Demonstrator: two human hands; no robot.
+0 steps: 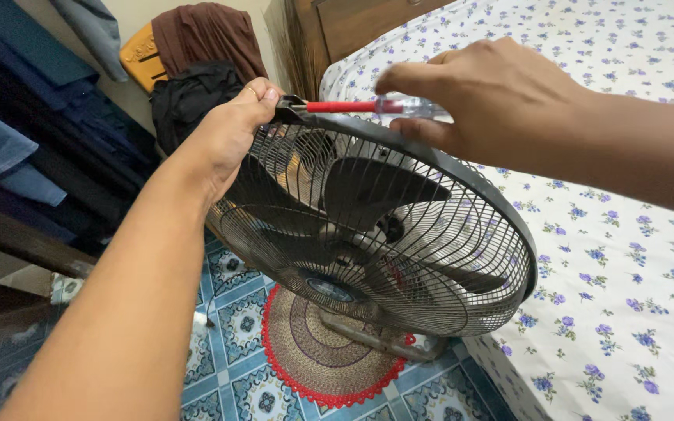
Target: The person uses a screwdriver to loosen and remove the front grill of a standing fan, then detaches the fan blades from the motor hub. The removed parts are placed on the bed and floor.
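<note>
The fan (368, 242) stands on the floor beside the bed (626, 257), its round wire guard tilted toward the camera. The working point is the clip at the guard's rim, at about 11 o'clock on the guard circle.

The left hand (232, 129) is closed on the rim at that point, thumb and fingers pinching the rim beside the clip. The right hand (493, 97) is closed around the clear handle of a screwdriver (352, 107) (red shaft, tip toward the clip).

The screwdriver's long axis runs nearly level, from 3 o'clock to 9 o'clock, along the top of the rim. Its tip meets the clip just beside the left thumb. The left hand is therefore the nearer one to the clip; the right hand sits one tool length away, toward 3 o'clock.

A round mat (313, 359) with a red edge lies under the fan base.
</note>
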